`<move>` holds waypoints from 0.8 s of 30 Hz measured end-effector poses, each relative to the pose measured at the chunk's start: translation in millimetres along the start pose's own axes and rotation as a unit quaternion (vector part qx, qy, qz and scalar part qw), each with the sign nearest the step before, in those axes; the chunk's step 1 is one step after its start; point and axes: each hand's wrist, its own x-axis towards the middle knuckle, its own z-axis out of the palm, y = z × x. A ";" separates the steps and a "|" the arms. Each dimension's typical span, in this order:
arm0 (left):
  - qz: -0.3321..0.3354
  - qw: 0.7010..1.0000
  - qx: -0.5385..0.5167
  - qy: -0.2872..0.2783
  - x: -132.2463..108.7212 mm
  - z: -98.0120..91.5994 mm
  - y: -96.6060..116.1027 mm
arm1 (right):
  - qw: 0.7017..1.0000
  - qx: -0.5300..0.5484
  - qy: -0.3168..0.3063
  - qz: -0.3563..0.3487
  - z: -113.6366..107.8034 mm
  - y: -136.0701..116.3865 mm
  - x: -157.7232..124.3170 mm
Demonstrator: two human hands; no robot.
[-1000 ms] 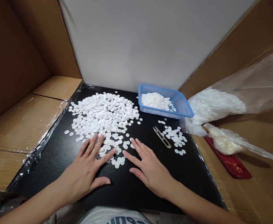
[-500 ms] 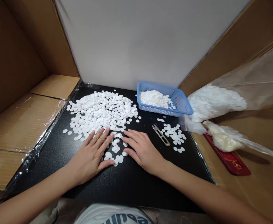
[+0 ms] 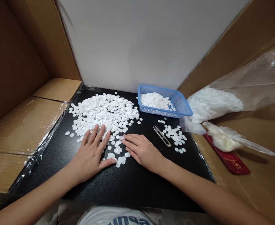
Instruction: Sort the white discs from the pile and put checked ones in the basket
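A large pile of small white discs (image 3: 104,109) lies spread on the black tabletop (image 3: 128,190). My left hand (image 3: 92,153) rests palm down at the pile's near edge, its fingers spread and the tips on the discs. To its right, my right hand (image 3: 144,151) lies low over the table, fingers stretched out side by side, their tips touching a few discs. Between the two hands is a loose strip of discs (image 3: 117,151). What lies under the palms is hidden.
A blue plastic basket (image 3: 181,106) holding more discs stands at the back right. Thread snips (image 3: 162,136) and a small disc group (image 3: 175,134) lie right of my right hand. Beyond are a clear bag of discs (image 3: 212,103), a knotted bag (image 3: 226,139), a red case (image 3: 236,164) and cardboard walls (image 3: 24,40).
My left hand has shifted slightly left with its fingers spread wider. The fingers of my right hand have drawn closer together. The discs between the hands have moved only a little.
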 end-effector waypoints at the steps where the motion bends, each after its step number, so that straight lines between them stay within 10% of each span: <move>1: 0.004 1.000 -0.002 0.006 1.0 -1.6 1.1 | 1.000 0.006 -0.008 0.002 -2.4 -1.3 -6.7; 12: 0.064 0.996 -0.035 -0.057 16.5 -5.8 9.5 | 0.982 0.130 0.101 0.091 -14.4 3.8 -24.1; 24: 0.013 0.998 -0.064 0.020 1.4 -20.9 41.7 | 0.983 0.142 0.036 0.115 -12.1 -8.5 -20.3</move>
